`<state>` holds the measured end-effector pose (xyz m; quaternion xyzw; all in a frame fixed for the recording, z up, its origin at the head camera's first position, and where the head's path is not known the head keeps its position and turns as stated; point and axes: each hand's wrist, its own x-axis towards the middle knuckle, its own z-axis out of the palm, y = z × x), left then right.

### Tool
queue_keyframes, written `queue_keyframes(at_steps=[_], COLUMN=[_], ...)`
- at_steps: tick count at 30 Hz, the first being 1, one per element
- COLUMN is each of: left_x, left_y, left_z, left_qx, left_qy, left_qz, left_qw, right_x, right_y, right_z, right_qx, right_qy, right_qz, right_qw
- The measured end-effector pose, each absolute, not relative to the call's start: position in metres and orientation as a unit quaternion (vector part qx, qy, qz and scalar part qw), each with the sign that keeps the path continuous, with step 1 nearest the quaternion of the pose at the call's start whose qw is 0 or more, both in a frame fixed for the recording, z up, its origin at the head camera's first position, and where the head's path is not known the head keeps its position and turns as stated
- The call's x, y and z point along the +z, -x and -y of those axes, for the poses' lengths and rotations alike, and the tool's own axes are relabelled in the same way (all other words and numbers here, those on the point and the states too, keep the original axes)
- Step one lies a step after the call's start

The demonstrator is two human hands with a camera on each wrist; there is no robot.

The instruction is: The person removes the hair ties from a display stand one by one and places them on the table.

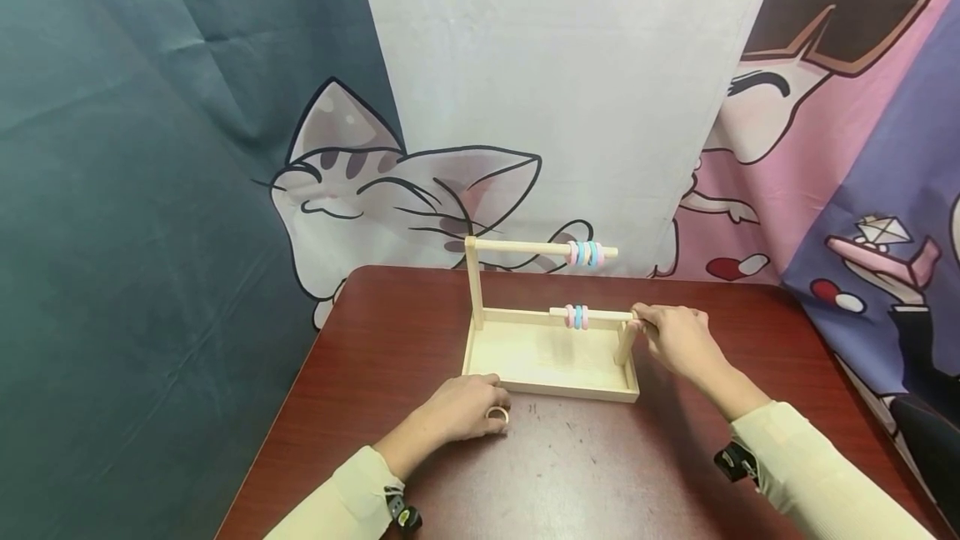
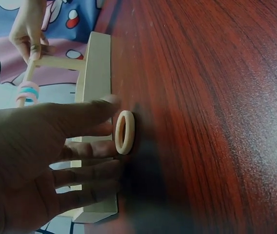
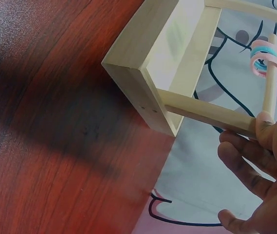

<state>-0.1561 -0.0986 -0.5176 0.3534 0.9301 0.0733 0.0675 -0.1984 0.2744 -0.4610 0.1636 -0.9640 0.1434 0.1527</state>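
Note:
A light wooden rack [image 1: 555, 386] has a tray base, a tall left post with an upper rod [image 1: 525, 247], and a short right post with a lower rod [image 1: 609, 315]. Pink and blue rings [image 1: 585, 253] hang on the upper rod; more pink and blue rings [image 1: 577, 317] sit on the lower one. My right hand [image 1: 678, 340] pinches the lower rod where it meets the short post, thumb [image 3: 265, 122] on top. My left hand [image 1: 461, 408] is at the tray's front left corner, fingers mostly straight, fingertips right at a plain wooden ring [image 2: 124, 132] lying low over the table.
The rack stands on a reddish-brown table [image 1: 570, 473] towards its far edge. Behind hangs a cartoon-printed curtain [image 1: 585, 90], close to the upper rod. A dark teal curtain [image 1: 150, 273] runs along the left side.

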Motion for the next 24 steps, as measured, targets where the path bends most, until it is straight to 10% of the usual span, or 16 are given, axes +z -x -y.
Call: queue_keyframes(at_steps=[24], left_x=[-0.500], left_y=[0.176], left_z=[0.090], left_qx=[0.156], left_qy=[-0.328], left_qz=[-0.932], left_qw=[-0.011], right_x=[-0.462], right_y=[0.200], right_z=[-0.275], right_qx=[0.145], right_qy=[-0.165], right_qz=[0.963], right_qw=[0.154])
